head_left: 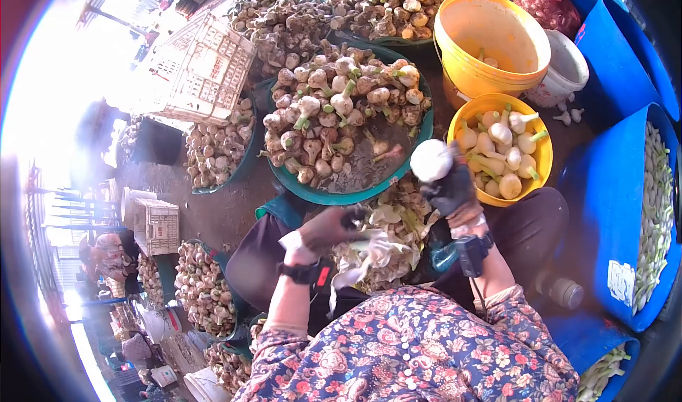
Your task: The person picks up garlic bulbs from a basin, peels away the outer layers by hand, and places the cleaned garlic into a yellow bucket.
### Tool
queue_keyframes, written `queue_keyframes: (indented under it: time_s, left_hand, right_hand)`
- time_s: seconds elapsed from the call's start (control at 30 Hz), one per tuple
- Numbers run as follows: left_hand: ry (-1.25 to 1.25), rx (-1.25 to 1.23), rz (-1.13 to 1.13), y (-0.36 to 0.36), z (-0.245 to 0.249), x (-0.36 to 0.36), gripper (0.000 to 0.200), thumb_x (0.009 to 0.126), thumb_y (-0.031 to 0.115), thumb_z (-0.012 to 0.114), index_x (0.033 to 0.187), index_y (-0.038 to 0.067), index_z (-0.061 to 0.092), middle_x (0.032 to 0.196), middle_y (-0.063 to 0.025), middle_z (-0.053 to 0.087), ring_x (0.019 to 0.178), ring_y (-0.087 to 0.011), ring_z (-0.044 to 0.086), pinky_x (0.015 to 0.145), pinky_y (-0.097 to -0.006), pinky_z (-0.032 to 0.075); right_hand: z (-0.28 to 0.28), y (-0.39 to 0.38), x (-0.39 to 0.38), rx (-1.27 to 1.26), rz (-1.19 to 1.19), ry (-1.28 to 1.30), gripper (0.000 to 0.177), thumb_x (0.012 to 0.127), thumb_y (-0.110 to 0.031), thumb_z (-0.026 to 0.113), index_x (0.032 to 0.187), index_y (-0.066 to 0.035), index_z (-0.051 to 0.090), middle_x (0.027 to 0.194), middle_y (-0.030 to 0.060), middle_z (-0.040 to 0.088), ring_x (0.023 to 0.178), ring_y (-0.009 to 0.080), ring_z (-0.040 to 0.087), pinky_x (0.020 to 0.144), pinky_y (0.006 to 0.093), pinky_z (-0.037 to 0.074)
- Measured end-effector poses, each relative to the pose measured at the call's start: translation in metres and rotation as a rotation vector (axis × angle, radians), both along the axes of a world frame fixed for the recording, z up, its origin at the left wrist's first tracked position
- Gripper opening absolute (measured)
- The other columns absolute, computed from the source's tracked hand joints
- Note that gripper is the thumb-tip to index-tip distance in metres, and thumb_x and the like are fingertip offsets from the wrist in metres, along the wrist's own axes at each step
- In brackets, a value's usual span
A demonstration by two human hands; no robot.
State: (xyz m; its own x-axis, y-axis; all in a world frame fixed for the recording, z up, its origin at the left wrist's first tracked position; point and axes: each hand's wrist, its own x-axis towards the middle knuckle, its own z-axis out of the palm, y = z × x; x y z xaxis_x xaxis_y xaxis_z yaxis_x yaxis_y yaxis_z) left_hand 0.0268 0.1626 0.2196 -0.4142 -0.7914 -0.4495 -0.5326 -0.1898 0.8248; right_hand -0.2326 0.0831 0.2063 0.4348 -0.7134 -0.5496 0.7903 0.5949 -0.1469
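Observation:
My right hand (452,190), in a dark glove, is closed on a clean white garlic bulb (431,160) beside the yellow bucket (548,149) of peeled garlic. My left hand (328,227), also gloved, is a little blurred, with its fingers loosely bent and apart and no bulb visible in them. Just below it, a pale strip of garlic skin (376,251) lies over or falls onto a heap of peelings (401,221) between my legs. In front, a green tub (312,194) holds many unpeeled, soil-stained garlic bulbs (330,110).
A larger yellow bucket (455,39) and a white bucket (568,71) stand behind. Blue bins (604,210) line the right, one holding pale stems (650,217). White crates (192,68) and more tubs of garlic (204,285) are at left. A clear bottle (566,292) lies near my right leg.

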Motion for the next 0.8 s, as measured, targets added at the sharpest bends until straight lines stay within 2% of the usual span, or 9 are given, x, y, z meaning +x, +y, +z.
queue_keyframes:
  time_s: [0.07,0.13,0.2,0.37,0.47,0.6,0.73,0.77,0.8]
  left_hand:
    - [-0.114,-0.053,0.374,-0.035,-0.065,0.003,0.051,0.078,0.039,0.072,0.103,-0.004,0.063,0.09,-0.012,0.067,0.082,-0.0162,0.059,0.077,-0.0325,0.048]
    - [-0.177,-0.045,0.524,-0.084,-0.151,0.016,0.059,0.079,0.051,0.065,0.099,-0.005,0.064,0.09,-0.0191,0.067,0.084,-0.0253,0.064,0.076,-0.0339,0.048]
    - [-0.187,-0.007,0.59,-0.125,-0.174,-0.002,0.054,0.081,0.043,0.068,0.107,-0.004,0.063,0.098,-0.0091,0.066,0.083,-0.014,0.057,0.073,-0.0294,0.047]
    - [-0.361,-0.021,0.691,-0.179,-0.263,-0.027,0.062,0.071,0.045,0.074,0.108,-0.003,0.059,0.1,-0.0166,0.065,0.088,-0.029,0.062,0.076,-0.0346,0.049]
    - [-0.226,-0.136,0.707,-0.174,-0.215,-0.038,0.055,0.07,0.038,0.075,0.105,-0.002,0.061,0.099,-0.0173,0.066,0.087,-0.0315,0.064,0.077,-0.0364,0.05]
    - [0.075,-0.167,0.619,-0.137,-0.161,-0.03,0.042,0.073,0.03,0.071,0.101,0.0,0.066,0.094,-0.015,0.068,0.084,-0.0276,0.066,0.076,-0.0345,0.051]
    - [-0.17,-0.141,0.487,-0.108,-0.145,-0.032,0.04,0.076,0.028,0.068,0.108,0.004,0.064,0.097,-0.0155,0.067,0.089,-0.0283,0.065,0.082,-0.0324,0.049]
    - [-0.299,-0.186,0.457,-0.109,-0.15,-0.032,0.053,0.075,0.033,0.068,0.116,0.002,0.057,0.107,-0.0189,0.064,0.101,-0.0318,0.061,0.086,-0.0355,0.048]
    - [-0.312,-0.225,0.476,-0.114,-0.166,-0.032,0.057,0.074,0.035,0.068,0.117,0.001,0.056,0.11,-0.0201,0.062,0.103,-0.0329,0.06,0.088,-0.0369,0.047]
  right_hand:
    - [-0.037,-0.006,-0.024,-0.395,-0.099,-0.447,0.05,0.091,-0.048,0.041,0.117,-0.006,0.049,0.084,0.0028,0.053,0.066,0.0129,0.047,0.051,0.0253,0.037]
    - [-0.023,-0.013,-0.032,-0.348,-0.087,-0.55,0.08,0.083,-0.066,0.042,0.135,-0.005,0.037,0.088,0.0019,0.051,0.067,0.013,0.045,0.059,0.0283,0.038]
    - [-0.033,-0.01,-0.028,-0.271,-0.044,-0.31,0.085,0.084,-0.071,0.033,0.128,0.0,0.047,0.085,0.0046,0.058,0.071,0.0154,0.053,0.061,0.0268,0.042]
    - [-0.041,-0.003,0.009,-0.229,0.295,0.459,0.089,0.082,-0.076,0.028,0.113,0.001,0.059,0.071,0.0038,0.057,0.056,0.0133,0.052,0.055,0.0258,0.046]
    - [-0.076,0.0,0.015,-0.377,0.341,0.985,0.079,0.086,-0.07,0.033,0.099,0.0,0.066,0.068,0.0025,0.056,0.057,0.0128,0.052,0.056,0.0255,0.044]
    - [-0.08,0.004,0.022,-0.667,0.307,1.527,0.062,0.091,-0.059,0.039,0.083,-0.003,0.064,0.062,0.0141,0.054,0.061,0.0286,0.053,0.06,0.0399,0.041]
    - [-0.094,0.008,0.027,-0.549,0.305,1.229,0.063,0.09,-0.061,0.039,0.08,-0.004,0.063,0.06,0.0132,0.052,0.057,0.0256,0.052,0.057,0.0382,0.04]
    - [-0.077,0.008,0.028,-0.37,0.268,0.995,0.07,0.089,-0.064,0.038,0.095,-0.001,0.067,0.061,0.0001,0.052,0.047,0.0072,0.046,0.045,0.02,0.039]
    - [-0.067,0.006,0.025,-0.308,0.232,0.932,0.071,0.088,-0.065,0.038,0.095,0.0,0.066,0.061,0.0002,0.052,0.046,0.0076,0.046,0.044,0.0201,0.039]
